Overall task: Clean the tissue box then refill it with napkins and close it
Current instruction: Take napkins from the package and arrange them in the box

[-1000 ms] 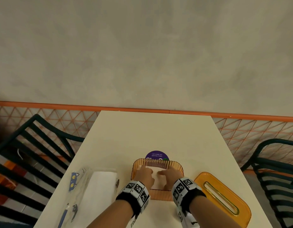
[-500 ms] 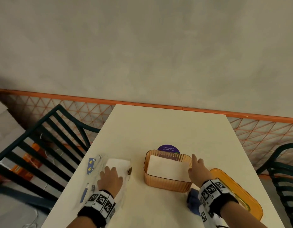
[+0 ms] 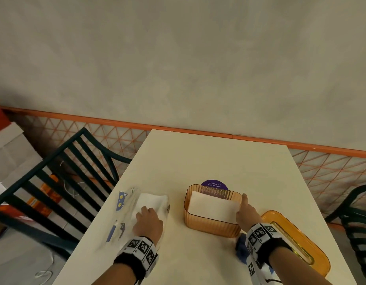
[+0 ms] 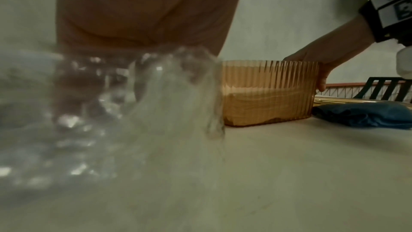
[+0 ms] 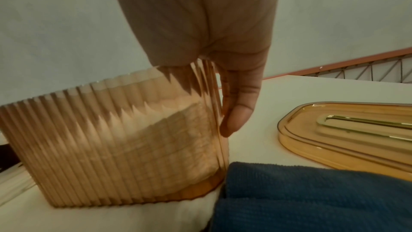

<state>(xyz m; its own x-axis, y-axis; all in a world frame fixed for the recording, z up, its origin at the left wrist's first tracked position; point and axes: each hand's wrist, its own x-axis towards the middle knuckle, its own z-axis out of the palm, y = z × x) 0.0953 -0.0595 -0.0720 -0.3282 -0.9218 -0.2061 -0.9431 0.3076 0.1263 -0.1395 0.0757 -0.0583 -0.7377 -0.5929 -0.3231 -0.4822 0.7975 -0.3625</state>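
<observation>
An orange ribbed tissue box (image 3: pixel 211 225) stands open on the table, with a stack of white napkins (image 3: pixel 213 205) inside. My right hand (image 3: pixel 247 214) grips its right end wall: the thumb (image 5: pixel 240 108) lies outside and the other fingers go over the rim. The box (image 5: pixel 100 138) fills the right wrist view's left side. My left hand (image 3: pixel 147 221) lies with curled fingers on a napkin pack (image 3: pixel 153 202) in clear plastic, left of the box. The orange lid (image 3: pixel 297 239) lies to the right, and a blue cloth (image 3: pixel 240 248) sits under my right wrist.
A purple round sticker (image 3: pixel 214 184) is on the table just behind the box. Dark slatted chairs stand left (image 3: pixel 54 171) and right (image 3: pixel 359 212) of the table. The table (image 3: pixel 209 157) ends at a wall with an orange rail (image 3: pixel 178 129).
Both hands left the inside of the box. My left hand went left onto the napkin pack, and my right hand went to the box's right end. The head view shifted left.
</observation>
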